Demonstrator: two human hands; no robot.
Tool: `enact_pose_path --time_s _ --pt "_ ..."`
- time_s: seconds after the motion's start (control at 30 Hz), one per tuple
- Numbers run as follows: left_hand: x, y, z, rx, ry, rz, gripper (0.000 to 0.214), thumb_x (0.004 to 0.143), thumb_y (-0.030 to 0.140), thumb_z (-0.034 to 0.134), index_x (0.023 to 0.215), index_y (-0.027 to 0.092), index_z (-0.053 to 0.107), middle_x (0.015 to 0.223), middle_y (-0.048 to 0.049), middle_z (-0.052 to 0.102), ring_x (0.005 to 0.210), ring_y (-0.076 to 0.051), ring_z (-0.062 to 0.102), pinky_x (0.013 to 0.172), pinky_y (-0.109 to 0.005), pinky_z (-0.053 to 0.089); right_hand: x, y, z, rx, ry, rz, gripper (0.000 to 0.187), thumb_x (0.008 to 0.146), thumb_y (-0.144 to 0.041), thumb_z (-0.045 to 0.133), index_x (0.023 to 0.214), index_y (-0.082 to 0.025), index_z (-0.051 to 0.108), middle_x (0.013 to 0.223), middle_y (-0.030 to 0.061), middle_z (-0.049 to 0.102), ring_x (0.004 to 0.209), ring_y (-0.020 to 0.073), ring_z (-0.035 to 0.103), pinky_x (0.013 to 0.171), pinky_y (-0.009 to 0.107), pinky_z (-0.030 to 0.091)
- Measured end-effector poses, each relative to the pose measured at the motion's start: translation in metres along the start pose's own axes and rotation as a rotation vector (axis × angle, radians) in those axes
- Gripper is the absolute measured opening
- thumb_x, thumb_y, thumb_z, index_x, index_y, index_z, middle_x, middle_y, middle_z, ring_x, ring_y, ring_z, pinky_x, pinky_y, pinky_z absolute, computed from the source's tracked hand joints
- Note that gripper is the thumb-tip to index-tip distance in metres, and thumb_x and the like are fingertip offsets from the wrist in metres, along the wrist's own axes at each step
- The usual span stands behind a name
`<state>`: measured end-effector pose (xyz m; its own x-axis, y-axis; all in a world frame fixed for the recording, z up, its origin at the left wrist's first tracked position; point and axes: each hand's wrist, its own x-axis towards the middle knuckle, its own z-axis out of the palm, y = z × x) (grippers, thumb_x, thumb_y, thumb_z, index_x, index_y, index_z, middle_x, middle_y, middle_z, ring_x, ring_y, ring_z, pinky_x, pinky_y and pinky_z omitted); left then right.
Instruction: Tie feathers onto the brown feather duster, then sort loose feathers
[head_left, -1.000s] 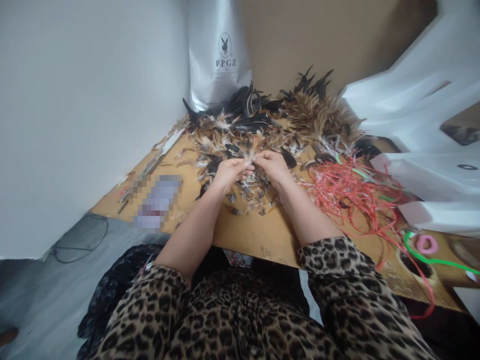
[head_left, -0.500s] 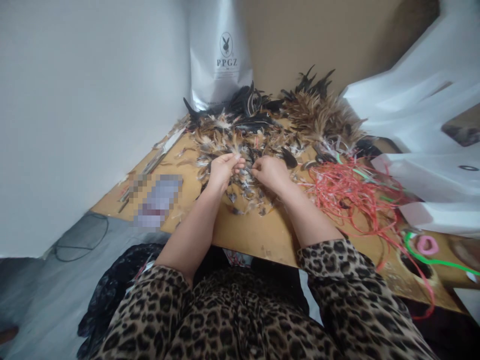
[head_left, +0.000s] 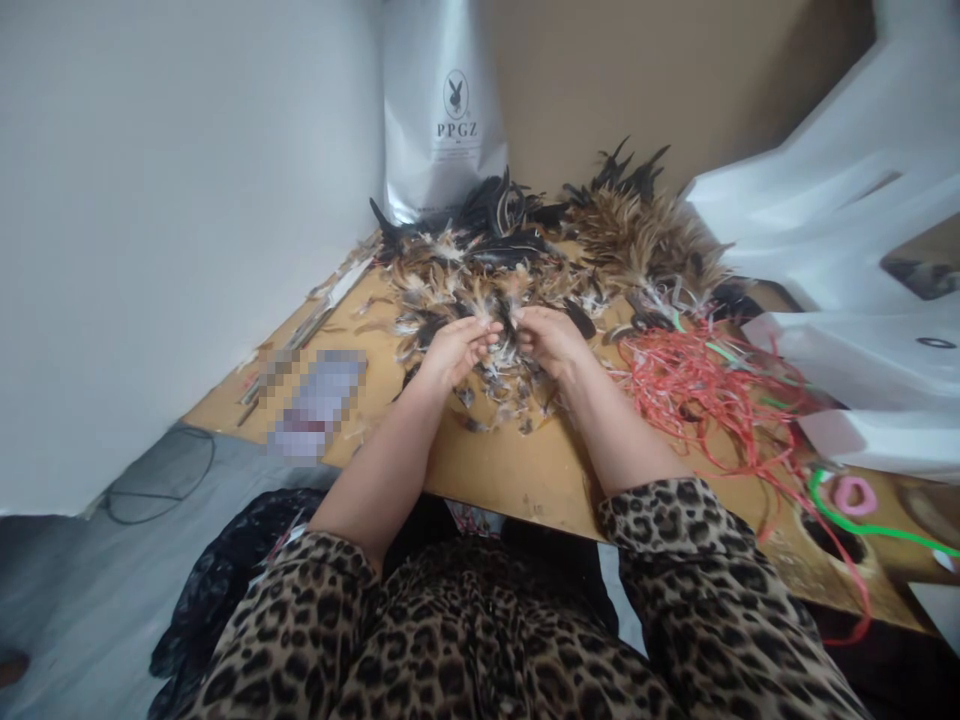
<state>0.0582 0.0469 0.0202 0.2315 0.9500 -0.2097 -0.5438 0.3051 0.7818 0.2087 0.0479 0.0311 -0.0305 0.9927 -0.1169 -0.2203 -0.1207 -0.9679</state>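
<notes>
My left hand (head_left: pixel 463 350) is closed in a pinch on a small pale feather (head_left: pixel 481 298), whose tip stands up above the fingers. Close beside it, my right hand (head_left: pixel 551 342) pinches another light feather (head_left: pixel 514 290) by its lower end. Both hands hover over a loose heap of brown, white and dark feathers (head_left: pixel 424 280) on the wooden table (head_left: pixel 517 475). Small feathers and fluff (head_left: pixel 491 400) lie scattered under the wrists. Exactly how many feathers each hand holds cannot be made out.
Behind the heap are long black feathers (head_left: pixel 480 215) and a bushy brown feather bundle (head_left: pixel 645 235). A silver bag (head_left: pixel 446 120) stands at the back. Red plastic strips (head_left: pixel 697 390) tangle at right beside white machine parts (head_left: pixel 847 350). A blurred-out flat object (head_left: pixel 319 405) lies left.
My right hand has risen slightly from the heap and turned, now with a feather upright in its fingers. My left hand has shifted a little to the right, still pinching its feather.
</notes>
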Motion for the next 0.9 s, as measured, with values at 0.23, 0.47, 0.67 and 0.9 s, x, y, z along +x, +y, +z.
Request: enact_pose_path --time_s 0.23,0.47,0.67,0.9 --pt "-0.004 -0.001 0.002 -0.123 -0.137 -0.198 0.01 0.08 0.006 0.055 0.083 0.01 0.063 0.079 -0.007 0.07 0.058 -0.005 0.063 0.05 -0.009 0.045 -0.004 0.006 0.008 0.299 -0.127 0.064 0.034 0.049 -0.029 0.081 0.072 -0.019 0.057 0.058 -0.0066 0.059 0.055 0.0062 0.054 0.053 0.019 0.043" --pt "-0.005 0.002 0.0 -0.129 -0.239 -0.189 0.012 0.082 0.005 0.052 0.083 0.009 0.063 0.073 -0.0049 0.067 0.054 -0.004 0.06 0.046 -0.009 0.044 -0.006 0.006 0.006 0.241 -0.202 0.016 0.031 0.054 -0.033 0.08 0.071 -0.019 0.058 0.058 -0.0064 0.06 0.055 0.0067 0.055 0.057 0.02 0.047" --pt "-0.006 0.002 0.001 -0.134 -0.247 -0.16 0.009 0.078 0.004 0.056 0.075 0.008 0.063 0.066 -0.0019 0.063 0.053 -0.001 0.057 0.046 -0.006 0.042 -0.006 0.005 0.006 0.219 -0.214 0.02 0.033 0.051 -0.033 0.082 0.07 -0.02 0.058 0.062 -0.0048 0.063 0.058 0.0079 0.057 0.054 0.018 0.045" --pt "-0.005 0.001 0.006 0.13 -0.061 0.158 0.01 0.066 0.013 0.072 0.071 0.008 0.065 0.064 -0.0026 0.065 0.052 -0.003 0.056 0.048 -0.011 0.043 -0.005 -0.004 0.004 0.178 -0.059 0.063 0.038 0.049 -0.04 0.082 0.069 -0.017 0.06 0.065 -0.0035 0.063 0.053 0.006 0.054 0.044 0.016 0.037"
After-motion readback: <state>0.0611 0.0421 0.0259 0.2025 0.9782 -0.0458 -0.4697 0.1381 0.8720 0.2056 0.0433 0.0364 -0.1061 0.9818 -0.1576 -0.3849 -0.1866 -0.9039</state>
